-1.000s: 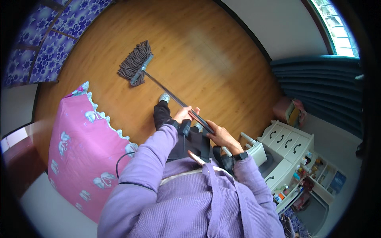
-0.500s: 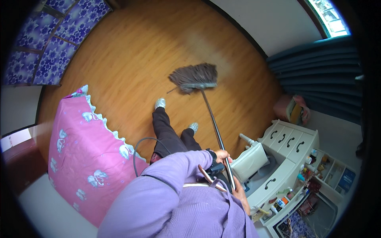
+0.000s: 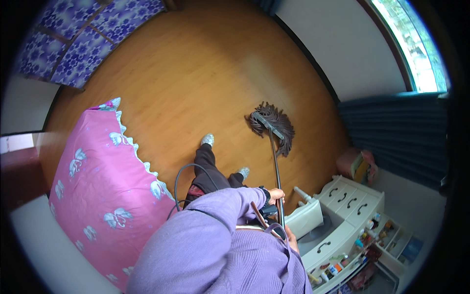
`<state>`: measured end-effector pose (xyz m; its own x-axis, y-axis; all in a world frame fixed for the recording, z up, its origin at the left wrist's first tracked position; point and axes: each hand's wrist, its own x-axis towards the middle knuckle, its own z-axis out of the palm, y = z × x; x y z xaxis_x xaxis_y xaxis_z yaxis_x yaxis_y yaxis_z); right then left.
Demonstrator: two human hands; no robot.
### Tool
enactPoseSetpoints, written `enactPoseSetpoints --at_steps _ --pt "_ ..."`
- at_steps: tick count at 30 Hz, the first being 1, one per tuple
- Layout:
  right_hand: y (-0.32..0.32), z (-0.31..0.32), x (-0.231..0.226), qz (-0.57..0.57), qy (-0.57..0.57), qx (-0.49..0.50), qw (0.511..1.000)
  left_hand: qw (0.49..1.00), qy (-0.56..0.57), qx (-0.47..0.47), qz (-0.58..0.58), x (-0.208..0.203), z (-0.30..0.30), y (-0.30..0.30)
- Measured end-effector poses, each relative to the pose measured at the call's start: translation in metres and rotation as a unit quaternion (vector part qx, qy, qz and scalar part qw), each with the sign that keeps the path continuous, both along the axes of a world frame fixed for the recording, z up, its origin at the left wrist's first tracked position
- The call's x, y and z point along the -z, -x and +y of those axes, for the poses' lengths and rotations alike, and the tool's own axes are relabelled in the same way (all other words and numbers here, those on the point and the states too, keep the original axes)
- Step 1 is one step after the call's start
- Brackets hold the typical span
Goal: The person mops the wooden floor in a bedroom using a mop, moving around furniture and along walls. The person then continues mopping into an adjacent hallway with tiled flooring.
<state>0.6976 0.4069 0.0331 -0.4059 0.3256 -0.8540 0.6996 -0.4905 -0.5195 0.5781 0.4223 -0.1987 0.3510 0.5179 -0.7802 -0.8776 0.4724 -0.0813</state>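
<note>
A mop (image 3: 275,161) with a metal pole and a head of thick grey-brown strands (image 3: 283,123) rests on the wood floor ahead of my feet, its flat bar slanting. My left hand (image 3: 276,195), with a dark watch at the wrist, is closed around the pole. Lower down, close to my body, my right hand (image 3: 292,240) is wrapped about the pole's end; its fingers are partly hidden by my purple sleeve and a strap.
A bed with a pink swan-print cover (image 3: 98,181) stands at left. On the right are a white dresser (image 3: 338,230) cluttered with bottles, a white stool (image 3: 304,215), a pink bin-like box (image 3: 348,162) and a dark curtain (image 3: 391,137). Purple floral cabinets (image 3: 88,54) stand far left.
The mop head has swung right and a little nearer, and its bar has turned to a slant. Both hands keep their hold on the pole. The view has shifted slightly.
</note>
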Motion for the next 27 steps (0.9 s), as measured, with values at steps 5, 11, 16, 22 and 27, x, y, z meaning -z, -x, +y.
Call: enactPoseSetpoints --at_steps 5,11,16,22,27 --pt "0.11 -0.009 -0.003 -0.012 0.0 -0.05 0.999 0.997 0.005 -0.077 0.021 0.003 -0.02 0.102" --pt "0.243 -0.029 -0.005 -0.024 -0.114 -0.257 0.959 0.985 -0.01 -0.161 0.059 0.03 -0.054 0.218" --pt "0.342 -0.055 0.001 0.006 -0.048 -0.357 0.933 0.957 -0.016 -0.261 0.123 0.058 -0.112 0.315" --pt "0.41 -0.095 0.031 0.001 -0.095 -0.534 0.84 0.887 -0.055 -0.433 0.149 0.077 -0.203 0.375" --pt "0.417 -0.107 0.05 0.015 -0.132 -0.624 0.77 0.834 0.032 -0.545 0.078 0.073 -0.245 0.372"
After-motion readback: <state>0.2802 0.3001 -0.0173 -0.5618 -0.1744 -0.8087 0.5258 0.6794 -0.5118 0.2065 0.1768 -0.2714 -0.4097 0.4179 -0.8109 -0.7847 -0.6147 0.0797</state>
